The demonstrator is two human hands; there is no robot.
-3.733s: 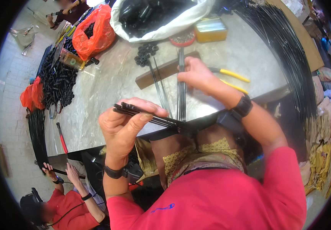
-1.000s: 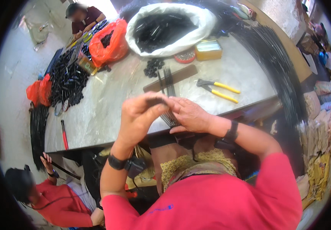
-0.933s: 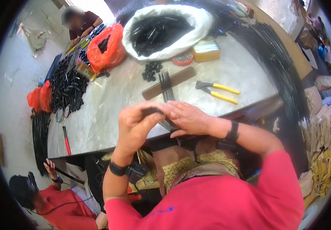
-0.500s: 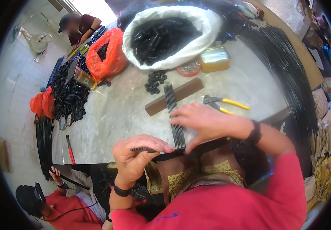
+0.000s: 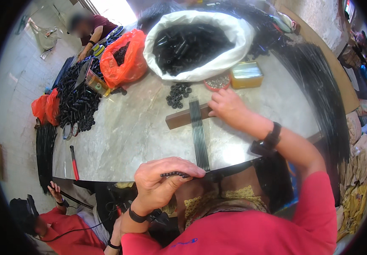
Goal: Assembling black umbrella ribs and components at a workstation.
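My left hand [image 5: 160, 180] is closed around a small black ribbed strip [image 5: 175, 174], probably a row of small parts. Its fingertips are beside the near ends of a flat row of thin black rods [image 5: 200, 142] at the table's front edge. The far part of the rods lies across a brown rectangular block [image 5: 178, 120]. My right hand [image 5: 228, 106], fingers curled, grips the block's right end, which it mostly hides. Just beyond it stand a red dish of small metal pieces [image 5: 218, 82] and a yellowish box [image 5: 247, 75].
A white sack [image 5: 153, 63] of black tubes and a red bag [image 5: 132, 70] stand at the back. Small black rings [image 5: 177, 95] lie before the sack. Red-handled pliers [image 5: 74, 163] lie front left. Long rods [image 5: 324, 89] cover the right side. Two other people work at the left.
My right hand has moved from the near rod ends to the block's right end, and the block has turned slightly. The yellow-handled cutters are now hidden behind my right arm.
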